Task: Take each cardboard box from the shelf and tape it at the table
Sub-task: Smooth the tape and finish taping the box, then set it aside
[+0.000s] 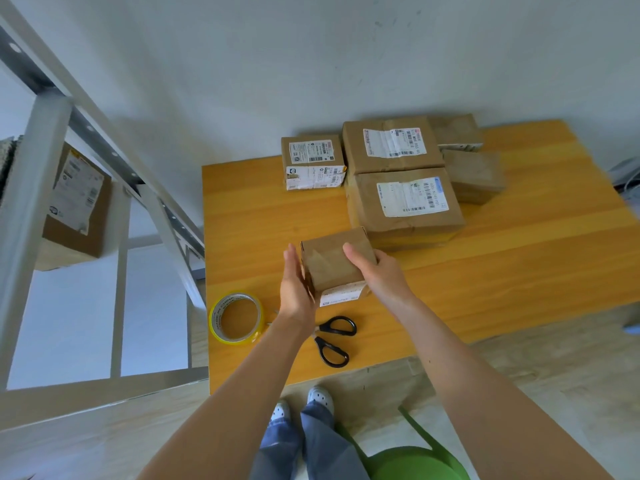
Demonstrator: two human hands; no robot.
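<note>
Cardboard box (334, 263) — left hand (295, 289) flat against it, right hand (381, 276) gripping, fingers hidden.

Clock positions are read from the small box (332, 265), which sits near the table's (502, 278) front. The left hand (294, 289) lies flat on its 9 o'clock face and the right hand (381, 275) grips its 3 o'clock side. The tape roll (237, 318) lies at 8 o'clock by the table's left edge, and the scissors (334, 341) at 6 o'clock. A lone box (311, 161) stands at 12 o'clock. The front large box (405, 202) is between 1 and 2 o'clock, with the rear large box (391, 143) directly behind it. A pair of smaller boxes (474, 174) is at 2 o'clock, to the large boxes' right. The shelf (45, 168), beside the table between 9 and 10 o'clock, bears a shelf box (76, 202).
</note>
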